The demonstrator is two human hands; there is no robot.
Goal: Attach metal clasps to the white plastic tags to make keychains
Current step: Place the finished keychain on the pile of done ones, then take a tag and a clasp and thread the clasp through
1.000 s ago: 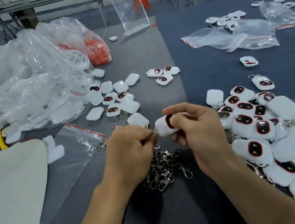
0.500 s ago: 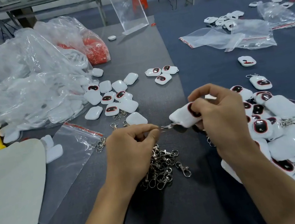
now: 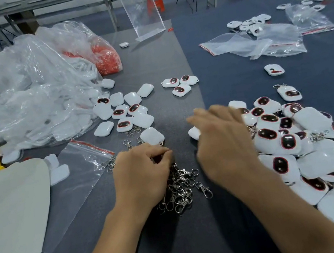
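Hands sit apart, near the middle of the table [image 3: 161, 60] toward its near edge. The left hand [image 3: 145, 172] has its fingers curled down into the top of the heap of metal clasps [image 3: 181, 187]; whether it already pinches one I cannot tell, since the fingertips are hidden. The right hand [image 3: 222, 143] is motion-blurred, with fingers stretched forward and holding nothing that shows, over a white tag [image 3: 194, 133] that peeks out beneath its thumb side. More loose tags [image 3: 127, 111] lie further toward the far edge, some spilling from a clear bag [image 3: 22, 96] by the left edge. The finished keychains [image 3: 287, 141] are piled toward the right edge, just beside the right hand. The tags look light, hard and glossy, so they would likely skate on the table under a push; a pinch across the flat faces, with the small loop end left free, seems the sound hold. The clasps are small and stiff and tangle together, so one probably needs lifting by its ring and shaking clear of its neighbours.
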